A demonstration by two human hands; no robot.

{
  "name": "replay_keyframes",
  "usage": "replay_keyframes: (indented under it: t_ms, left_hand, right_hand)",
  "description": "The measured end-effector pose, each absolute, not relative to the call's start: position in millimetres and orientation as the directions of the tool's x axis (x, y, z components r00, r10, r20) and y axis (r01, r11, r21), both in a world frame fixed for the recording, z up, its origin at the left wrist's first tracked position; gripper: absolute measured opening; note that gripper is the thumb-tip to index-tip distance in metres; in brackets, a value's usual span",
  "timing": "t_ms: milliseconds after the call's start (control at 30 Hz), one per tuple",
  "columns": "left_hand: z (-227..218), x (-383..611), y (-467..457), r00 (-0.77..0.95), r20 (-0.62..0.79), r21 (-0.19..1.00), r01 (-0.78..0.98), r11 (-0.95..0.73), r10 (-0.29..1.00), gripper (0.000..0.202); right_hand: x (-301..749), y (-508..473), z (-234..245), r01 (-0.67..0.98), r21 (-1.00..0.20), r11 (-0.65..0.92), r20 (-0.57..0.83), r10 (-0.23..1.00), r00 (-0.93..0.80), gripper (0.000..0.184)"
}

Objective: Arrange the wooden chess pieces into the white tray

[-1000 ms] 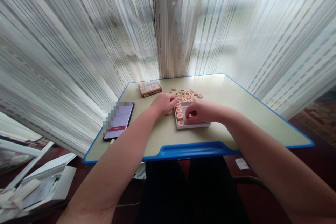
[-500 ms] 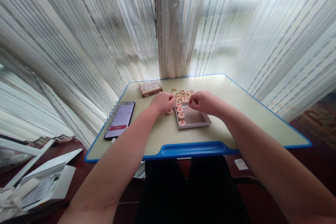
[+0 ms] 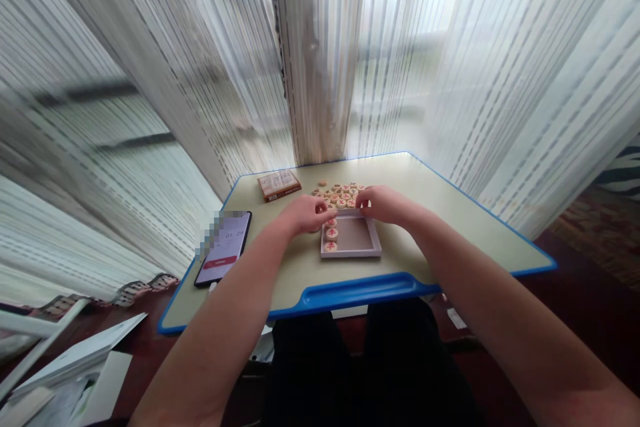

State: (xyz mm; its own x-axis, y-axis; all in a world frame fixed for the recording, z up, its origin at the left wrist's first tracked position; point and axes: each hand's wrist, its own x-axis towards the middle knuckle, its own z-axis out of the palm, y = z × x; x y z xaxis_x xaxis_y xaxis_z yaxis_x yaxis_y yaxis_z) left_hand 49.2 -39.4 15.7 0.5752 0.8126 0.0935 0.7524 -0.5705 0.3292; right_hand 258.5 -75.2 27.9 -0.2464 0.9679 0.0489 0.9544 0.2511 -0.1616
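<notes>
A shallow white tray lies on the pale desk, with a column of round wooden chess pieces marked in red along its left side. Several loose pieces are spread just behind the tray. My left hand rests at the tray's far left corner, fingers curled and pinched over the pieces there. My right hand hovers over the tray's far edge, fingers bent in a pinch beside the loose pieces. What either hand pinches is too small to make out.
A brown box lid sits at the desk's back left. A phone with a lit screen lies on the left. The desk has a blue rim with a groove along the front. Sheer striped curtains surround the desk. White cartons lie on the floor, left.
My right hand has moved from inside the tray back to its far edge near the loose pieces. The left hand stayed by the tray's corner. The camera view shifted right and down.
</notes>
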Motion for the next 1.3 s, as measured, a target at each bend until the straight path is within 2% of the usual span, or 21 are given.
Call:
replay_keyframes:
  t_ms: [133, 367, 500, 600, 700, 833, 933, 1100, 1300]
  left_hand:
    - [19, 49, -43, 0.638, 0.050, 0.319, 0.719, -0.618, 0.768, 0.048]
    - [18, 51, -43, 0.644, 0.062, 0.288, 0.720, -0.632, 0.762, 0.050]
    - [14, 51, -37, 0.595, 0.114, 0.301, 0.742, -0.599, 0.795, 0.050]
    - [10, 50, -32, 0.511, 0.212, 0.314, 0.771, -0.553, 0.833, 0.035]
    - [7, 48, -27, 0.452, 0.304, 0.311, 0.785, -0.536, 0.839, 0.040]
    - [3, 43, -20, 0.485, 0.233, 0.273, 0.799, -0.536, 0.843, 0.042]
    - [0, 40, -16, 0.493, 0.183, 0.280, 0.803, -0.526, 0.850, 0.041]
    - [-1, 41, -15, 0.484, 0.236, 0.330, 0.776, -0.538, 0.843, 0.047]
    - [-1, 42, -15, 0.456, 0.251, 0.347, 0.781, -0.519, 0.854, 0.039]
  right_hand:
    - [258, -75, 26, 0.954, -0.156, 0.254, 0.068, 0.967, -0.247, 0.024]
    - [260, -75, 27, 0.948, -0.181, 0.263, 0.061, 0.965, -0.256, 0.023]
    - [262, -74, 29, 0.938, -0.253, 0.237, 0.053, 0.971, -0.231, 0.027]
    - [262, -71, 27, 0.921, -0.309, 0.236, 0.077, 0.972, -0.223, 0.025]
    - [261, -66, 20, 0.900, -0.346, 0.264, 0.151, 0.963, -0.225, 0.023]
    - [261, -58, 10, 0.901, -0.295, 0.318, 0.239, 0.938, -0.252, 0.027]
    - [265, -52, 4, 0.924, -0.252, 0.289, 0.265, 0.938, -0.221, 0.029]
    - [270, -43, -2, 0.938, -0.259, 0.231, 0.216, 0.960, -0.177, 0.033]
    - [271, -41, -5, 0.937, -0.287, 0.200, 0.226, 0.965, -0.136, 0.030]
